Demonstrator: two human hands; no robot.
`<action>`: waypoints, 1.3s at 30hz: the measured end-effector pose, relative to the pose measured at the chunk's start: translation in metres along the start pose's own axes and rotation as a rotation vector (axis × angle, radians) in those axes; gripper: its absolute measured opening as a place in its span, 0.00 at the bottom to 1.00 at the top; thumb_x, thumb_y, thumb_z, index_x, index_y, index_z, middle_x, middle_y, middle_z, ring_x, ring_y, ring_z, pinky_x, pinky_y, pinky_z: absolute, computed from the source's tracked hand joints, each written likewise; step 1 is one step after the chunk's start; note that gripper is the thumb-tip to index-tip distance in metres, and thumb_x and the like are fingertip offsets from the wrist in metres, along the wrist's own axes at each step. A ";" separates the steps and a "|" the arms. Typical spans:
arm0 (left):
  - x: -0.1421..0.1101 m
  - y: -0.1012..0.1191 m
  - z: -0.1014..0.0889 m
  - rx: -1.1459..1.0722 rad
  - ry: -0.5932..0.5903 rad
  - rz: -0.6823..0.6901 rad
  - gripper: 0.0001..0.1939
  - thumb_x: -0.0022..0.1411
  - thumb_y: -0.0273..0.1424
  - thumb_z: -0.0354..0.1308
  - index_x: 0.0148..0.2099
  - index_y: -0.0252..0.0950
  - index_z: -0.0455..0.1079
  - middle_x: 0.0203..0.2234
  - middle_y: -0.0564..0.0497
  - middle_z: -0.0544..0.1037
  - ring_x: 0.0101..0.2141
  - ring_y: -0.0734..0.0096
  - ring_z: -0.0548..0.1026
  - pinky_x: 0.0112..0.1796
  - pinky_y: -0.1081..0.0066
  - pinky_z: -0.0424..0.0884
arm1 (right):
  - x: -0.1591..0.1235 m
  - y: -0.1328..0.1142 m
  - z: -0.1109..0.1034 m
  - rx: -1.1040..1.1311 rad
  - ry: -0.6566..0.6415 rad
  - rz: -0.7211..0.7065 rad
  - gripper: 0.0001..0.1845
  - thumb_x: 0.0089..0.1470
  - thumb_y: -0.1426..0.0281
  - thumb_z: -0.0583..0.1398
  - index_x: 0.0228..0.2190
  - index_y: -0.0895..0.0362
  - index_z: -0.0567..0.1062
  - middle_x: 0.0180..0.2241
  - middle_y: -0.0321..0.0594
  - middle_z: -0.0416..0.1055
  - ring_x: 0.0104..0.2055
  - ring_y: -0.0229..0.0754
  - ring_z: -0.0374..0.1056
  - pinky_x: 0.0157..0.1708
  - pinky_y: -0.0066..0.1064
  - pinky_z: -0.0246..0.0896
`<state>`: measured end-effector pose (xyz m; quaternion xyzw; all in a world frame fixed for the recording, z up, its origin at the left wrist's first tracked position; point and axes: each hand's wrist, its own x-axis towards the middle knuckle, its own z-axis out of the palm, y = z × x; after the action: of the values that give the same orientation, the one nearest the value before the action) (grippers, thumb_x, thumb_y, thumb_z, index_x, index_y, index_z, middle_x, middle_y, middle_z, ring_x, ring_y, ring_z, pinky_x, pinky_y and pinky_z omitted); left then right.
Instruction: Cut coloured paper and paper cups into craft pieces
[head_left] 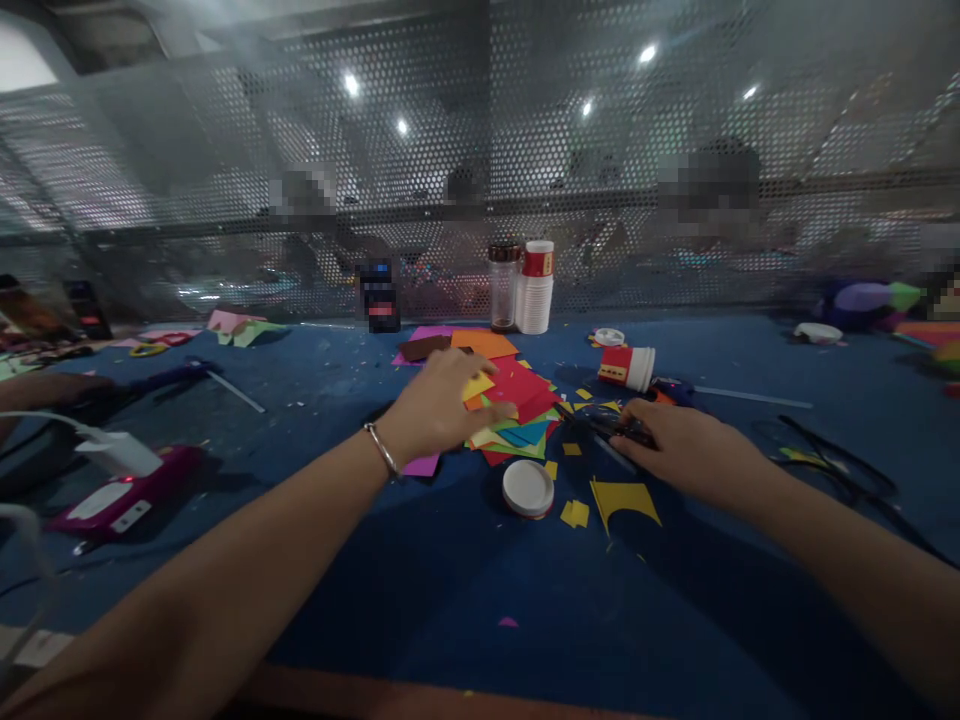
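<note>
My left hand [442,405], with a thin bracelet at the wrist, lies on a pile of coloured paper sheets [517,415] in the middle of the blue table [450,570]; its fingers curl over a yellow sheet. My right hand [686,445] rests on the table to the right of the pile, fingers closed around black-handled scissors [607,425]. A round white lid [528,488] and yellow paper scraps [622,498] lie just in front of both hands.
A red-and-white paper cup [628,367] lies on its side behind the right hand. A stack of cups [536,288] and a clear jar [504,287] stand by the perforated metal screen [480,180]. A pink device [124,495] with a white plug lies at left. Black cable [832,465] runs at right.
</note>
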<state>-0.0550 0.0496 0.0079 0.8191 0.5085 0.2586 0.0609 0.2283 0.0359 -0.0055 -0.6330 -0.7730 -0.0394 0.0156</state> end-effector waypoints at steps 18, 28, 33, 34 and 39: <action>-0.003 0.010 0.024 -0.681 -0.346 0.020 0.24 0.53 0.36 0.66 0.51 0.38 0.66 0.38 0.48 0.75 0.36 0.67 0.74 0.38 0.65 0.71 | -0.004 -0.002 -0.006 0.582 0.186 -0.075 0.20 0.55 0.50 0.56 0.36 0.53 0.74 0.31 0.41 0.76 0.32 0.46 0.71 0.30 0.35 0.64; -0.001 0.017 0.029 -0.999 -0.232 -0.043 0.23 0.53 0.29 0.66 0.51 0.38 0.67 0.45 0.46 0.74 0.44 0.65 0.73 0.43 0.62 0.71 | -0.019 -0.025 -0.022 0.960 -0.091 -0.156 0.19 0.55 0.52 0.59 0.35 0.56 0.74 0.31 0.40 0.75 0.34 0.43 0.72 0.34 0.32 0.66; 0.001 0.018 0.034 -1.029 -0.164 -0.180 0.19 0.55 0.29 0.64 0.49 0.36 0.67 0.41 0.46 0.75 0.39 0.68 0.75 0.39 0.67 0.72 | -0.024 -0.034 -0.023 0.956 -0.032 -0.221 0.17 0.56 0.55 0.59 0.36 0.56 0.74 0.32 0.40 0.75 0.33 0.41 0.72 0.32 0.30 0.66; 0.002 0.017 0.036 -1.024 -0.140 -0.198 0.20 0.54 0.29 0.65 0.49 0.35 0.67 0.41 0.46 0.75 0.39 0.68 0.75 0.38 0.67 0.72 | -0.029 -0.038 -0.025 0.942 0.010 -0.243 0.15 0.57 0.56 0.59 0.37 0.56 0.74 0.31 0.39 0.75 0.31 0.40 0.72 0.29 0.29 0.65; 0.005 0.013 0.043 -1.083 -0.077 -0.222 0.20 0.54 0.31 0.64 0.49 0.35 0.66 0.38 0.49 0.75 0.36 0.69 0.74 0.36 0.69 0.71 | -0.071 -0.073 -0.041 0.683 0.287 -0.471 0.12 0.57 0.61 0.60 0.42 0.51 0.74 0.31 0.37 0.78 0.26 0.40 0.72 0.25 0.29 0.65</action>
<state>-0.0218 0.0543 -0.0224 0.6213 0.3835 0.4448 0.5188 0.1703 -0.0514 0.0273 -0.3859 -0.8551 0.1284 0.3216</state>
